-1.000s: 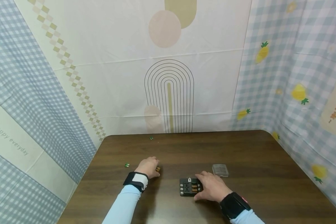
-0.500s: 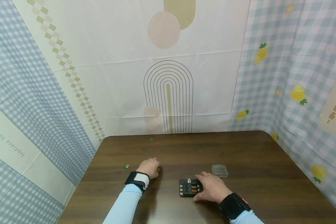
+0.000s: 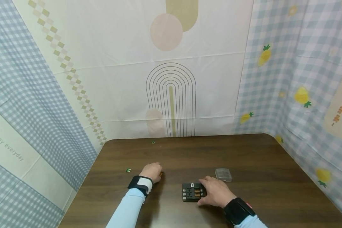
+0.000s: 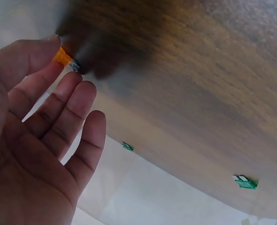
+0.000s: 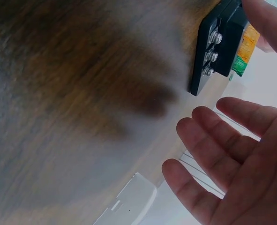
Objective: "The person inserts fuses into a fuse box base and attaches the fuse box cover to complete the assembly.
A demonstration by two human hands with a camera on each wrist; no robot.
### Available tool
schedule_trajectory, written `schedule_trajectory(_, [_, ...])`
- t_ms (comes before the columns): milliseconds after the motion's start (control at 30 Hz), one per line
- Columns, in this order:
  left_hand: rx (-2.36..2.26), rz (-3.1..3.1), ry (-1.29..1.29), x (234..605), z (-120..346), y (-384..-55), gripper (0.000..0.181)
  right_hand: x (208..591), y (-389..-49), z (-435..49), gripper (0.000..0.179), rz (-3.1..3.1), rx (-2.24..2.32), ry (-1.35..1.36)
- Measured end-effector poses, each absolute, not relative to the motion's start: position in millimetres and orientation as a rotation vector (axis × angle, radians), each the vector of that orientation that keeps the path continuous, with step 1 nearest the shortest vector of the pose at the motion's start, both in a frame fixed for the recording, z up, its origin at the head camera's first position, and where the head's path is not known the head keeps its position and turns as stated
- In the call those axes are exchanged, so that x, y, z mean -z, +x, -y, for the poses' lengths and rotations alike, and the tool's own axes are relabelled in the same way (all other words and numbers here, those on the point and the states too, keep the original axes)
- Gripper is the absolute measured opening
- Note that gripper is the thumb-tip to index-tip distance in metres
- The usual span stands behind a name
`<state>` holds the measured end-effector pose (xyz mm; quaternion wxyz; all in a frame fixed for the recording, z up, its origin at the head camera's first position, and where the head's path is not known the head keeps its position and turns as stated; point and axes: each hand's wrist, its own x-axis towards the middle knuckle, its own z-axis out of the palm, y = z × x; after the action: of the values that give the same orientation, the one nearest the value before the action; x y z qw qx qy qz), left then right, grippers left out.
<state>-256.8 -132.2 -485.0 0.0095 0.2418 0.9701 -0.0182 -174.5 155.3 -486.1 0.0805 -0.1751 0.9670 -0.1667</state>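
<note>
My left hand (image 3: 151, 172) pinches a small orange blade fuse (image 4: 63, 57) between thumb and index finger, just over the table; the fuse's metal prong end shows. The other left fingers are loosely bent. On the table, a black fuse box (image 3: 190, 192) has screw terminals along its sides and orange and green fuses (image 5: 245, 48) in it. My right hand (image 3: 217, 191) spans the fuse box's right end, thumb at the near corner and index finger by the far one. In the right wrist view the thumb overlaps the box, and the index fingertip's contact is not clear.
A clear plastic cover (image 3: 223, 174) lies beyond my right hand. One green blade fuse (image 3: 128, 170) lies left of my left hand, another green fuse (image 3: 153, 142) near the back edge. The brown table (image 3: 239, 152) meets hanging cloths at the back.
My left thumb and index finger have drawn together on the orange fuse, with the hand hardly shifting. My right hand and the fuse box stay in place; the head view tips slightly.
</note>
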Motion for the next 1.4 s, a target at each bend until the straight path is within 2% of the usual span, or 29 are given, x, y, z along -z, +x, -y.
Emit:
schedule_trajectory(200, [0.065, -3.089, 0.782, 489.5, 132.0, -256.6, 0.004, 485.7, -173.9, -155.5, 0.086, -2.887, 0.504, -0.525])
schedule_trajectory(367, [0.055, -3.110, 0.741, 489.8, 130.7, -256.5, 0.011, 485.0, -173.6, -155.7, 0.087, -2.874, 0.502, -0.505])
schedule_trajectory(933, [0.034, -3.126, 0.568, 487.8, 131.8, -256.1, 0.016, 487.0, -176.7, -154.9, 0.086, -2.852, 0.495, -0.494])
schedule_trajectory(1200, [-0.016, -3.143, 0.703, 493.5, 134.4, -257.3, 0.019, 486.0, -175.6, -155.1, 0.085, -2.857, 0.503, -0.506])
schedule_trajectory(1400, [-0.038, -3.138, 0.762, 493.6, 134.1, -256.2, 0.007, 487.1, -175.2, -155.1, 0.085, -2.866, 0.501, -0.512])
